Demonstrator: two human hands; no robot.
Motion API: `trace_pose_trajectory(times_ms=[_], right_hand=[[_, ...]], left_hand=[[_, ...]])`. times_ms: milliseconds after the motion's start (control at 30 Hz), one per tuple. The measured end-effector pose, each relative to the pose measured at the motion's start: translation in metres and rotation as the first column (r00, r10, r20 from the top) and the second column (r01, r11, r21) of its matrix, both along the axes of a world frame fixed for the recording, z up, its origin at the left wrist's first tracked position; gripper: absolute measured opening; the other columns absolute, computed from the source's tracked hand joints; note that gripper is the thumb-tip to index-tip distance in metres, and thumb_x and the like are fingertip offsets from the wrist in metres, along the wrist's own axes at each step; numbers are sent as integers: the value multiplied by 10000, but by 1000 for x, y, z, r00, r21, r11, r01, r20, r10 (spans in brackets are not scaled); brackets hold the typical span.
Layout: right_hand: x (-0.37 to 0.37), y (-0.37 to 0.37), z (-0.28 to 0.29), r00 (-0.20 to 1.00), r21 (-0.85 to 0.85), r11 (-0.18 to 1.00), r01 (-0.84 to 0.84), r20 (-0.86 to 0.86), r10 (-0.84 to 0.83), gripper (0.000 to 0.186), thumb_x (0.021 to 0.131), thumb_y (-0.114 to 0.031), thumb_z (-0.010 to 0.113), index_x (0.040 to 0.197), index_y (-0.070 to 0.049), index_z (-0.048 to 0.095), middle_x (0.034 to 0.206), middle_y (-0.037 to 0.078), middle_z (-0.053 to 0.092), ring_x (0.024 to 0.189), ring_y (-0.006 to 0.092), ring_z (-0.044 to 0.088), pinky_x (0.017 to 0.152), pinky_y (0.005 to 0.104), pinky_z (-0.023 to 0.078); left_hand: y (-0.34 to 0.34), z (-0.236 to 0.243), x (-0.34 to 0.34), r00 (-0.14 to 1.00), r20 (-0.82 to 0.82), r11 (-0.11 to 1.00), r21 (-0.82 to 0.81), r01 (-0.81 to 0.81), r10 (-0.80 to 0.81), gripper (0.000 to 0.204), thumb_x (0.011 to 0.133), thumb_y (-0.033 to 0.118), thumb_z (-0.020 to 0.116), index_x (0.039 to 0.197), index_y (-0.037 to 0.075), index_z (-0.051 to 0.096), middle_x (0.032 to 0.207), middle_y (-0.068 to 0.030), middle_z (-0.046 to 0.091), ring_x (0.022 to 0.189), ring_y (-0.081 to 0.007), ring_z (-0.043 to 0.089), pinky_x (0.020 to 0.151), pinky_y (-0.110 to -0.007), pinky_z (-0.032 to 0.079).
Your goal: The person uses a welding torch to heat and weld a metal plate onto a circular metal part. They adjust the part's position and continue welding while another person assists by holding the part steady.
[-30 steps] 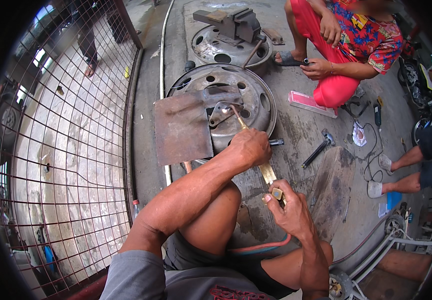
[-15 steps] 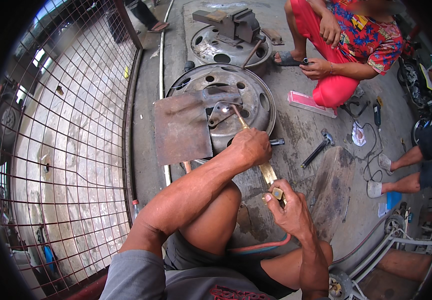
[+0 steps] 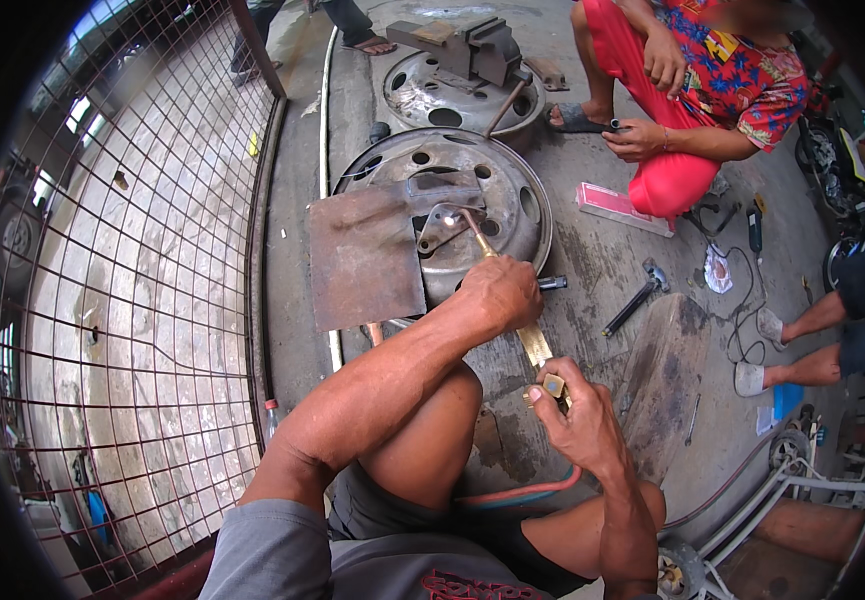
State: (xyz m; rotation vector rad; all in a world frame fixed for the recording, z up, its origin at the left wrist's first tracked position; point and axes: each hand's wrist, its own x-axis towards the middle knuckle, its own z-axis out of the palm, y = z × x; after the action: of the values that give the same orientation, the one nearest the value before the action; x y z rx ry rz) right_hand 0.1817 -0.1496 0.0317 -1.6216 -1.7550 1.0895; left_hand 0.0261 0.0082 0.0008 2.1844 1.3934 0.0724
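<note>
My left hand [image 3: 502,292] is wrapped around the neck of a brass gas torch [image 3: 535,348]. Lower down, my right hand [image 3: 580,412] pinches the torch's valve end, thumb and fingers against the brass fittings. The thin copper-coloured tip reaches a small metal bracket [image 3: 432,240], where a bright white spot glows. Under the bracket is a steel wheel rim [image 3: 462,157] lying flat. A rusty square plate [image 3: 367,258] rests across the rim's left part. Red and green hoses [image 3: 522,494] run beneath my right forearm.
Beyond the rim, a bench vise [image 3: 477,50] stands on another wheel. A hammer [image 3: 635,304] lies right of my hands, near a pink box [image 3: 624,208]. A co-worker in red [image 3: 667,130] squats at the far right. Wire mesh fencing [image 3: 152,300] borders the left.
Both my hands and the torch stay almost in place, the tip barely shifting at the bracket. At the top left, a passer-by's legs have moved, with a foot now further right.
</note>
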Motion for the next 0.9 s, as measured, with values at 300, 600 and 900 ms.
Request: trace_pose_trajectory(times_ms=[300,600,900], right_hand=[[0,0,-2,1000,11,1000,2,-5,-2,143,973,-126,664,1059,-42,586,689,91,653,610,166,650,592,357,508],[2,0,-3,1000,18,1000,-1,-10,2,140,975,-129,664,1050,-44,582,676,82,646,608,160,645,593,357,507],[2,1,-3,1000,-22,1000,-7,-15,6,188,976,-160,667,1087,-42,573,738,175,669,668,309,712,627,416,530]], left_hand=[[0,0,0,1000,10,1000,23,13,-14,334,883,296,643,858,-13,768,841,-260,724,871,-426,731,808,-493,582],[1,-2,2,1000,4,1000,9,0,0,328,886,286,639,863,-15,769,842,-263,725,868,-428,732,805,-488,584],[1,2,2,1000,0,1000,8,9,-9,334,893,291,641,862,-16,768,841,-263,725,867,-425,733,798,-488,585]])
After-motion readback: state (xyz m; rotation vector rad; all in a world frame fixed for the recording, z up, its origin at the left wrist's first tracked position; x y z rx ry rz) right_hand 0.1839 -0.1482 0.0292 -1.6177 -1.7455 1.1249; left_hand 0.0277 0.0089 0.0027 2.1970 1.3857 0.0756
